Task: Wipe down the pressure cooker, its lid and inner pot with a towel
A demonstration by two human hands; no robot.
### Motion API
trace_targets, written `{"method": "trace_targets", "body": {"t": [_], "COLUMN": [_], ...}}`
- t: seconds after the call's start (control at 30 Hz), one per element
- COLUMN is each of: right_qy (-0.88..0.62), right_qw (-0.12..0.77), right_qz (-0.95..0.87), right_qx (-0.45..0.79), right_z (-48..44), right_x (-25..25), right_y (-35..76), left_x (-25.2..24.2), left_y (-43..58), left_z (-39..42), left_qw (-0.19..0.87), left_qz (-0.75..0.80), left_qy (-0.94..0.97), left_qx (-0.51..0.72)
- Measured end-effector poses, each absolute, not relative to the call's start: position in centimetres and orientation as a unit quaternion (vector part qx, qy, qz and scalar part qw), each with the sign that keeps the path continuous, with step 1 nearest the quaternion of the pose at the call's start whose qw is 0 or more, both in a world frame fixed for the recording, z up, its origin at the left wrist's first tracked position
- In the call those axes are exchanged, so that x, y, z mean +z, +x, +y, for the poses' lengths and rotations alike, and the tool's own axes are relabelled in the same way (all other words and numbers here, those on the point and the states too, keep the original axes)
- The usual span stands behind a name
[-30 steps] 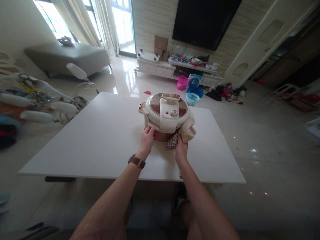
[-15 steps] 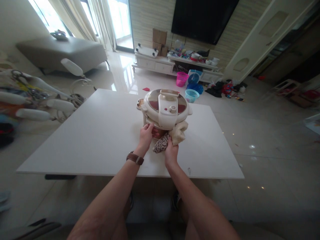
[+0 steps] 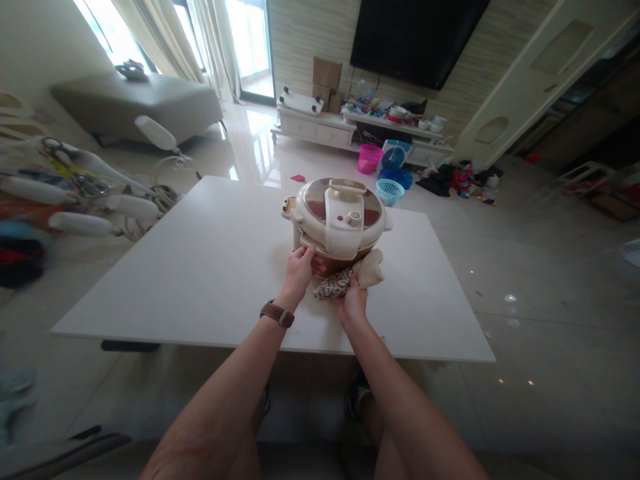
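Observation:
A cream and brown electric pressure cooker (image 3: 344, 235) stands on the white table (image 3: 220, 267) with its lid down; a knob and a handle are on top. My left hand (image 3: 300, 269) is closed at the cooker's front left, thumb on the protruding rim and fingers curled beneath it. In my right hand (image 3: 354, 301) is a cloth (image 3: 334, 285), cream on one side and brown-patterned on the other. I hold it bunched against the cooker's lower front, hiding part of the body there. My right fingertips are partly covered by the cloth.
Beyond the table are a pink basket (image 3: 370, 159), a light blue basket (image 3: 390, 192) and a white TV cabinet (image 3: 333, 135) with clutter on it. A lamp-like fixture with white shades (image 3: 83, 224) lies to the left. The table's front edge (image 3: 210, 345) runs below my forearms.
My right hand has pushed the cloth slightly up and right along the cooker's lower front. My left hand keeps its place on the rim. The whole view has shifted a little.

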State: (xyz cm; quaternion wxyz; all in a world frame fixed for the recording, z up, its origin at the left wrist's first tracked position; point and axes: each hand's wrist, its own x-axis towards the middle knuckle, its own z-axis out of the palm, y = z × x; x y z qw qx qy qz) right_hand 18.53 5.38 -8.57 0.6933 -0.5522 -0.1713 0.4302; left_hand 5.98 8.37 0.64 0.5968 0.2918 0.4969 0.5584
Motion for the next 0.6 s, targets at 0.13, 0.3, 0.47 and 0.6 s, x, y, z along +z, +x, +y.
{"method": "trace_targets", "body": {"t": [0.13,0.3,0.47,0.6], "right_qy": [-0.552,-0.611,-0.577,-0.537], "right_qw": [0.702,0.685,0.686,0.705], "right_qz": [-0.103,-0.087,-0.036,-0.028], "right_qx": [0.438,0.387,0.441,0.462], "right_z": [5.3,7.7,8.2,7.4], "right_x": [-9.3,-9.1,-7.8,-5.3], "right_y": [16.5,19.9,20.8,19.9], "left_x": [0.7,0.9,1.0,1.0], "left_y": [6.0,5.7,5.7,5.9], "left_z": [8.3,8.3,8.2,8.3], "left_qw": [0.594,0.592,0.593,0.594], "left_qz": [0.496,0.504,0.502,0.503], "left_qy": [0.295,0.301,0.301,0.295], "left_qx": [0.56,0.552,0.553,0.554]}}
